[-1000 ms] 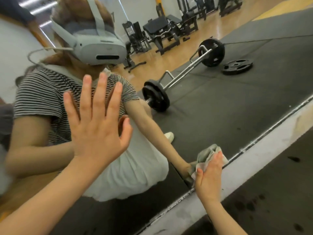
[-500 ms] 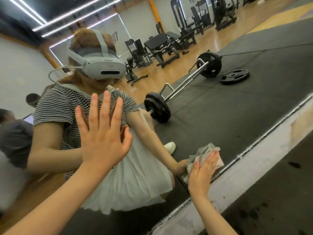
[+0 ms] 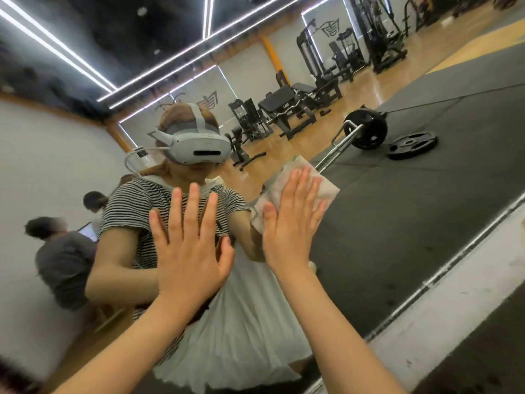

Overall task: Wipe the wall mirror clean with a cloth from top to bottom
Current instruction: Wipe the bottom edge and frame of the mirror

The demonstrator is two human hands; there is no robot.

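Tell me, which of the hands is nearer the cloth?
The right. The right hand presses flat on the cloth against the mirror; the left hand lies flat on the glass beside it, not touching the cloth.

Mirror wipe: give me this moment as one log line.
left hand: flat on mirror | right hand: pressing cloth to glass | stage: wiping

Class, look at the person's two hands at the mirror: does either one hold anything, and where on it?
The right hand presses a crumpled whitish cloth flat against the wall mirror, palm over its lower left part. The left hand holds nothing.
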